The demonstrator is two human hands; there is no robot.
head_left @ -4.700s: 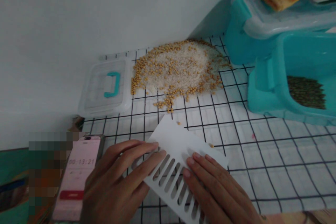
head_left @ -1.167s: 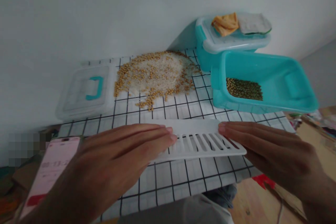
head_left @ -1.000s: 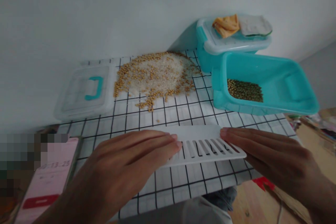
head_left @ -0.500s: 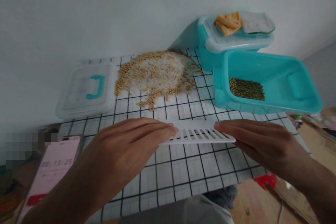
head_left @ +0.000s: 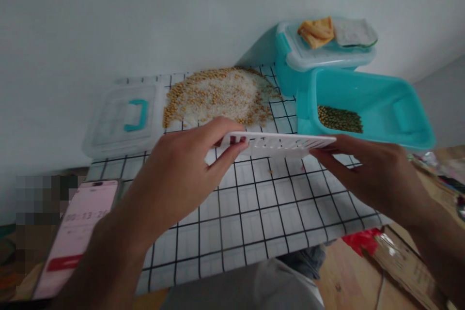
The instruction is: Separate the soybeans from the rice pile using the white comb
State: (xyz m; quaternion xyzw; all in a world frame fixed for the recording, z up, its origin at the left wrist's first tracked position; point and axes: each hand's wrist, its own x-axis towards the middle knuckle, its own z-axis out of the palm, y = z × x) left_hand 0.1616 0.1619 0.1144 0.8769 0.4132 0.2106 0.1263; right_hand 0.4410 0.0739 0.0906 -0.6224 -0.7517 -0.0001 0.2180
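Note:
A white slotted plastic tray (head_left: 279, 141) is held up above the table, seen nearly edge-on. My left hand (head_left: 181, 179) pinches its left end between thumb and fingers. At the opposite end my right hand (head_left: 374, 174) grips the tray with the thumb below and the fingers on top. Behind it, a heap of white rice grains mixed with yellow beans (head_left: 218, 94) is spread on the checked cloth (head_left: 250, 223). To the right stands an open turquoise bin (head_left: 392, 101), with small greenish beans (head_left: 339, 119) at its bottom.
A clear lid with a turquoise handle (head_left: 119, 121) lies at the left. Near the left table edge a phone (head_left: 80, 232) displays a running timer. At the back right, a lidded turquoise box (head_left: 290, 68) carries an orange cloth (head_left: 316, 32) and a grey cloth (head_left: 355, 33).
Both hands have lifted the tray up and away from me, and it has tilted to show its edge. Thumbs now show beneath it. A few specks appear on the cloth below.

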